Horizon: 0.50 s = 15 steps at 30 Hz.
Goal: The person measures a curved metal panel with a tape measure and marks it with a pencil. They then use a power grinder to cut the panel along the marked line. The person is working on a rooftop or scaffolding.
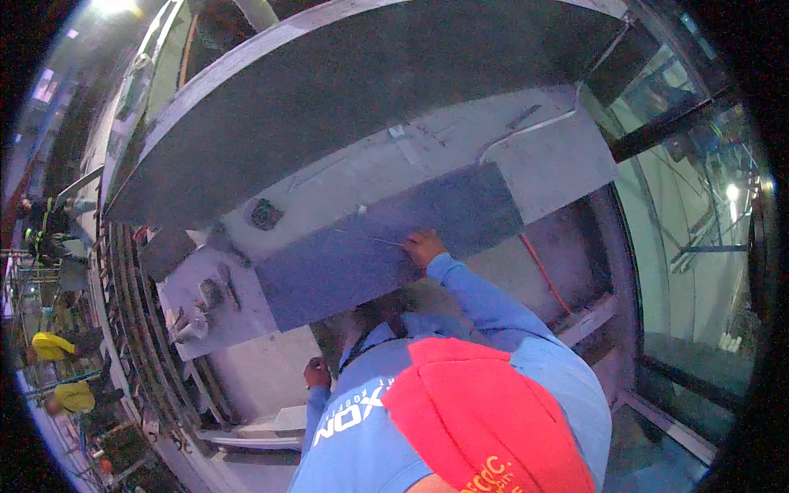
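Note:
A smooth blue-grey sheet point(353, 267) lies slantwise across the pale work surface point(567, 164) in front of me. My right hand point(423, 247) rests on the sheet near its middle, fingers pinched together. From them a thin pale rod point(384, 241) points left over the sheet; its exact kind is too small to make out. Low beside my body on the left hangs my left hand point(318, 373), curled into a fist and apart from the sheet, with nothing visible in it.
A dark block point(265, 214) sits beyond the sheet. Hand tools point(228, 287) and a crumpled pale item point(194, 329) lie at the left end. A tall dark curved panel point(329, 107) rises behind. An orange-red cable point(544, 273) hangs at right. People in yellow point(53, 346) are far left.

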Motion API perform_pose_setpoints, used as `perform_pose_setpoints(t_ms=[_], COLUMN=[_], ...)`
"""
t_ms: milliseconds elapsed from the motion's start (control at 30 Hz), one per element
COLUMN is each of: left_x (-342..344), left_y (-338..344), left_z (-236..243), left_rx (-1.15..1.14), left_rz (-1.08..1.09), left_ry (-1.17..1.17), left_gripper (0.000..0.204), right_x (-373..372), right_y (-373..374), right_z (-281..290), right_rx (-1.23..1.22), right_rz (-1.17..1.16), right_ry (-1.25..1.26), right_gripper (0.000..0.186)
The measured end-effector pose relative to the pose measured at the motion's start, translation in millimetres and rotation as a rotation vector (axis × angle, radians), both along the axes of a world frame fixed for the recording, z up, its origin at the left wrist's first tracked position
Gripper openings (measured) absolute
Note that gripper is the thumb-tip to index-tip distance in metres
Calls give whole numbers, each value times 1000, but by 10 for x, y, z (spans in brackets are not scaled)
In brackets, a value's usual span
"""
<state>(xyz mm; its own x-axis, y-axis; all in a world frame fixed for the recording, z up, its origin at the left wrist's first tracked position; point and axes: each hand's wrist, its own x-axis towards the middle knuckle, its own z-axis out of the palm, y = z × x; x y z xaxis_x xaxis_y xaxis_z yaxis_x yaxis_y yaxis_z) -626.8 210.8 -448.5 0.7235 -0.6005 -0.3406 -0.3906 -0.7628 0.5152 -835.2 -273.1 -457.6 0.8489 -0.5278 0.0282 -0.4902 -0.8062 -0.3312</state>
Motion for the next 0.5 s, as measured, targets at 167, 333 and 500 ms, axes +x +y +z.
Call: perform_pose_setpoints(t_ms=[167,333,500], left_x=[316,522,767], left_y=[-686,-1262,-1831], left_z=[-102,24,373], left_rx=[-143,265,29], left_rz=[134,33,203], left_ry=[81,-57,-86], left_gripper=[27,26,33], right_x=[-135,-210,-285], right_y=[-1,24,-299], right_z=[-128,-74,317], right_rx=[-83,194,309], right_rz=[-71,-205,-296], right_ry=[-94,39,86], right_gripper=[32,31,55])
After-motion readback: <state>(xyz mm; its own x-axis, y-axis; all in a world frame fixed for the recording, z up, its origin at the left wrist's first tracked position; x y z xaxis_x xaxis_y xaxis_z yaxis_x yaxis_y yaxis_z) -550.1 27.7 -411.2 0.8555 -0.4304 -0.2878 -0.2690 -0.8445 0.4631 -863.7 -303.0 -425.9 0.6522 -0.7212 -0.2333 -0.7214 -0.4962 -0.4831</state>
